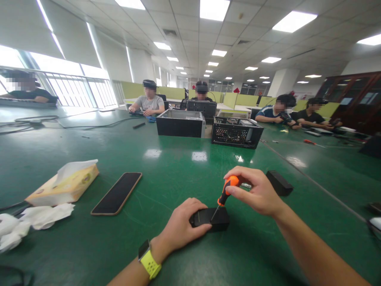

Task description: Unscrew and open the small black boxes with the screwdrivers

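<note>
Green table [178,171]: screwdriver [224,195] (orange-handled) on box [219,221]

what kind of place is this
Probably an open-plan office used as an electronics workshop: long green-topped tables, an open black metal computer case, and the right hand working an orange-handled screwdriver on a small black box.

Left end of black box [216,219] hidden under left hand [181,226]. Tip of screwdriver [225,193] too small to tell what it meets; handle partly hidden in right hand [256,193]. Crumpled tissues [18,224] cut by left edge, white object [375,223] by right edge.
</note>
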Demonstrator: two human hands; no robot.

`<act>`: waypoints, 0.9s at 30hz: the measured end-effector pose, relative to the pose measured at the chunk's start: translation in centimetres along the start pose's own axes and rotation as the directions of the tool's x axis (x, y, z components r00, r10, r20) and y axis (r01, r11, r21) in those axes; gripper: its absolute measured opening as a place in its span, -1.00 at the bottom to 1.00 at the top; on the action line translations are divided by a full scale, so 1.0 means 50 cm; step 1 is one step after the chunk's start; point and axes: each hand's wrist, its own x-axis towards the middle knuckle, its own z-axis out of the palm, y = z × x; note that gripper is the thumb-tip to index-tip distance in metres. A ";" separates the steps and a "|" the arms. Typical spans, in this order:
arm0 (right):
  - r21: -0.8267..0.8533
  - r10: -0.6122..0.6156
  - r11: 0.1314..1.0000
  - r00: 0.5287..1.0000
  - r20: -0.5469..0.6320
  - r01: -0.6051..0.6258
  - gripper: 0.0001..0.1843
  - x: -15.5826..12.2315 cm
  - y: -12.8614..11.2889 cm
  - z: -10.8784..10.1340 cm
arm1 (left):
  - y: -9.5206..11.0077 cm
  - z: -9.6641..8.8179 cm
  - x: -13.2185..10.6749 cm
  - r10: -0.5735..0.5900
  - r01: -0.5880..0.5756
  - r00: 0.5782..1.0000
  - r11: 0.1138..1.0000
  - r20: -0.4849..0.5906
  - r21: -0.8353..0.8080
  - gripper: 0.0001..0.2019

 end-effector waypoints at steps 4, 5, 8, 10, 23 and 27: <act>-0.055 -0.070 0.996 0.997 -0.028 0.068 -0.78 0.000 -0.003 -0.003 | 0.000 0.000 0.001 0.001 -0.001 1.000 1.000 0.001 -0.002 -0.71; -0.050 -0.078 0.996 0.997 -0.020 0.077 -0.79 0.001 -0.003 -0.005 | 0.000 0.000 0.001 0.000 0.000 1.000 1.000 0.003 -0.001 -0.71; -0.015 -0.069 0.997 0.997 0.028 0.070 -0.80 0.001 0.001 -0.013 | -0.002 0.000 0.000 -0.004 0.004 1.000 1.000 0.008 0.004 -0.72; 0.000 -0.028 1.000 1.000 0.004 0.028 -0.79 0.001 0.007 -0.021 | -0.003 0.000 -0.001 -0.002 0.002 1.000 1.000 0.014 0.005 -0.73; -0.014 0.121 0.992 0.983 -0.138 -0.124 -0.77 0.012 0.057 -0.032 | -0.002 -0.001 0.001 -0.010 0.010 1.000 1.000 0.013 0.006 -0.74; -0.021 0.125 0.991 0.982 -0.140 -0.129 -0.77 0.013 0.059 -0.034 | 0.000 -0.002 0.003 -0.008 0.008 1.000 1.000 0.013 0.005 -0.74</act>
